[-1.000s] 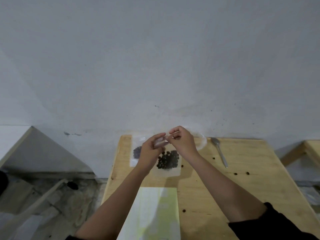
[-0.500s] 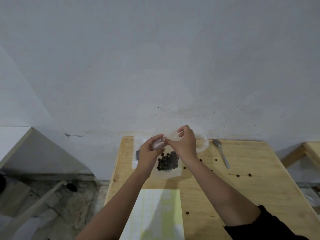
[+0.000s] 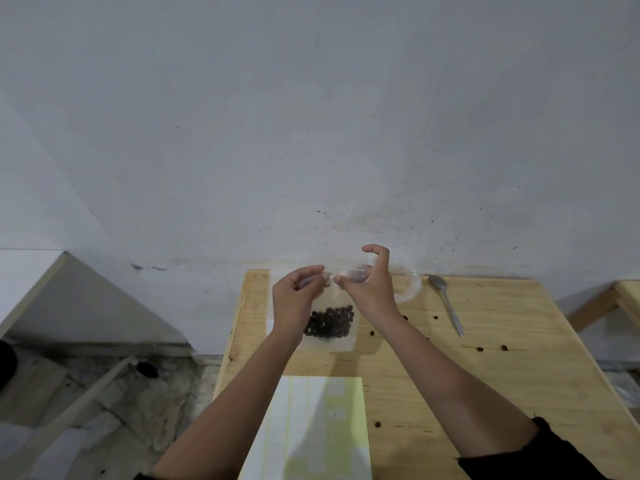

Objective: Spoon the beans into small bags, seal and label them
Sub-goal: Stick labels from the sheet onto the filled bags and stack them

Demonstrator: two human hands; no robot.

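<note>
1. While both hands pinch its top edge, the bag (image 3: 329, 342) hangs upright over the far left of the desk (image 3: 485, 375). I cannot tell whether its bottom edge touches the wood.
2. Left hand (image 3: 294, 299): thumb and curled fingers nip the top edge at its left part. Right hand (image 3: 370, 289): thumb and fingers nip the same edge just beside the left; the index finger is raised, hooked and free.
3. Beans (image 3: 330, 322) sit in a dark heap at the bag's bottom. Judgement: the upright hold keeps them clear of the strip, so the closure can meet cleanly.
4. Judgement: step in hand is sealing; the hands meet near mid-edge, so pressing probably runs outward from there. Whether the seal is closed is too small to tell.
5. Spoon (image 3: 446, 303) lies on the desk to the right, bowl toward the wall, beside a clear dish (image 3: 410, 289); filling of this bag looks done.
6. Label sheet (image 3: 311, 427) lies flat at the near edge, below the bag, within reach for labelling.
7. Stray beans (image 3: 480, 348) are scattered on the desk to the right.
</note>
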